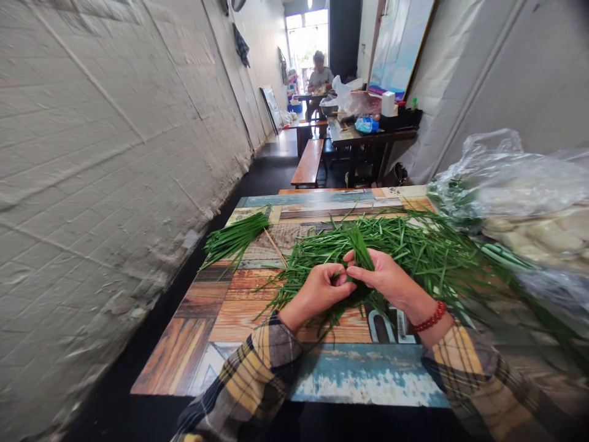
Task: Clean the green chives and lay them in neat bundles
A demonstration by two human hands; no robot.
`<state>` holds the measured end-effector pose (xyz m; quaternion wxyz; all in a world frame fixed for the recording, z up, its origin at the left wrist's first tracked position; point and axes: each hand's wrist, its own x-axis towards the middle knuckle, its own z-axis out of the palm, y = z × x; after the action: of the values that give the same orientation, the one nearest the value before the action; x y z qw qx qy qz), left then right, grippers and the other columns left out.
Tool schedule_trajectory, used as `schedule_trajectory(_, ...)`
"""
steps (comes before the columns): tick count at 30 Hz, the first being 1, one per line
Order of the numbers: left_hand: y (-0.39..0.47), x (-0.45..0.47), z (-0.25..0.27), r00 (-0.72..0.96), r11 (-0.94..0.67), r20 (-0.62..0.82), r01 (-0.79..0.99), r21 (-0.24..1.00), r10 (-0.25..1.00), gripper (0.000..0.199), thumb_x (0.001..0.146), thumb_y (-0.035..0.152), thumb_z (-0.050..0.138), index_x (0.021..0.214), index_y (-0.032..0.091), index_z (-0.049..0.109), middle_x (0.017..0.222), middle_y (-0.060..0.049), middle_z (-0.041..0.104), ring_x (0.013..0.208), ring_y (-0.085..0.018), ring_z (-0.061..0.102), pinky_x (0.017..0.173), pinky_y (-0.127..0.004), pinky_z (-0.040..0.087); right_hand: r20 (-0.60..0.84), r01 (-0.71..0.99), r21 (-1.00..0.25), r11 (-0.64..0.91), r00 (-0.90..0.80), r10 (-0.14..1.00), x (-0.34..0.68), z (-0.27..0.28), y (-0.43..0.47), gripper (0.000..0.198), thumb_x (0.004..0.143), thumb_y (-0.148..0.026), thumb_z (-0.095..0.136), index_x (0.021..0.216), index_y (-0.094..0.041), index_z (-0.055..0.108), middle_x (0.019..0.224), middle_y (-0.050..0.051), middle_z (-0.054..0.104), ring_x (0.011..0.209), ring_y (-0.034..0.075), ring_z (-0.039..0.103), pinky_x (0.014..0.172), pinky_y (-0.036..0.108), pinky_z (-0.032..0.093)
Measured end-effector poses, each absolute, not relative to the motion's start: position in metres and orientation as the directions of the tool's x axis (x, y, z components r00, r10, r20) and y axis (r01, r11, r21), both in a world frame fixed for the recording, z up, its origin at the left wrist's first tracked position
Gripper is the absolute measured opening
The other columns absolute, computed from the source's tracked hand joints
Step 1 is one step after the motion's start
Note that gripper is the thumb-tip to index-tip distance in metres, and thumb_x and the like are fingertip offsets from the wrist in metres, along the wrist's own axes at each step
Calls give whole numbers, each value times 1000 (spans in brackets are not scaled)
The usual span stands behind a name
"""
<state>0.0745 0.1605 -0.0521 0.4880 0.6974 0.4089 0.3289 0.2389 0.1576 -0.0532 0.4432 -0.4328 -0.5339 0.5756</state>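
Observation:
Long, flat green garlic chives (pixel 405 245) lie in a loose, spread-out heap across the middle and right of the table. Above the near side of that heap, my right hand (pixel 384 279) is closed round a small bunch of chives (pixel 359 245) whose ends point up and away. My left hand (pixel 324 287) is beside it, fingers curled in a pinch near the lower part of the bunch; what its fingertips grip is too small to make out. A neater bundle of chives (pixel 239 236) rests at the table's far left edge.
A thin wooden stick (pixel 275 247) lies between bundle and heap. Clear plastic bags (pixel 519 184) with pale contents crowd the table's right side. Beyond the patchwork-patterned table (pixel 184 353) stand a bench (pixel 309 162), another loaded table (pixel 345 136) and a seated person (pixel 321 77). A white wall (pixel 92 184) runs along the left.

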Motion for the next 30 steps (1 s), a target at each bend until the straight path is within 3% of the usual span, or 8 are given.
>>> schedule_trajectory(10,162,72,-50,499,-112,-8,209,971,866,38,69,38,67,54,16,39,53,7,33,53,-6,27,52,-22,20,-73,-151,-984,-97,-157,985,251,-55,166,39,68,-45,74,92,-16,66,68,-3,56,47,4,30,43,22,18)
schedule_trajectory(16,160,71,-48,541,-114,-39,246,963,840,39,70,40,67,55,16,39,53,7,32,54,-6,26,52,-23,20,-67,-174,-979,-103,-203,977,243,-56,162,36,68,-47,74,83,-16,63,65,-4,54,46,4,31,43,22,20)
schedule_trajectory(20,160,71,-50,568,-75,-49,192,978,821,34,71,42,67,64,13,51,59,4,39,57,-7,31,54,-22,24,-78,-140,-983,-118,-263,962,239,-55,159,36,68,-49,73,79,-16,63,64,-3,54,48,6,33,44,22,22)
schedule_trajectory(30,164,70,-52,432,61,-83,65,996,898,52,77,65,52,69,14,54,57,4,39,51,-7,30,48,-22,19,-74,-100,-989,-107,-290,954,235,-54,156,38,66,-50,75,81,-16,66,63,-3,55,50,7,35,45,22,23)
